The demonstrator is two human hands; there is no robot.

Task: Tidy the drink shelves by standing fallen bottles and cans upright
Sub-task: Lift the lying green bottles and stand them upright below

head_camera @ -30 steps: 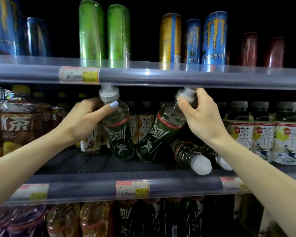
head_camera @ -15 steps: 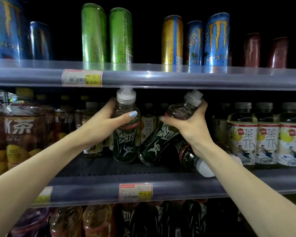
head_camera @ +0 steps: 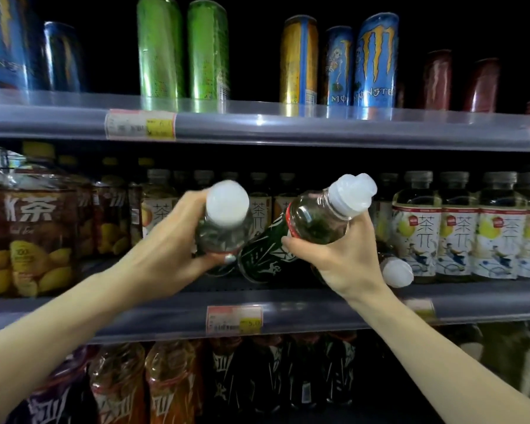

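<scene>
Bottles on the middle shelf (head_camera: 318, 313) are what I hold: my left hand (head_camera: 166, 249) grips one white-capped green bottle (head_camera: 224, 224) tipped toward me, my right hand (head_camera: 343, 261) grips another (head_camera: 303, 234) leaning toward two o'clock, "茶"-labelled tea bottles (head_camera: 459, 240) at three o'clock, a "MONSTER" can (head_camera: 375, 62) at one.
</scene>
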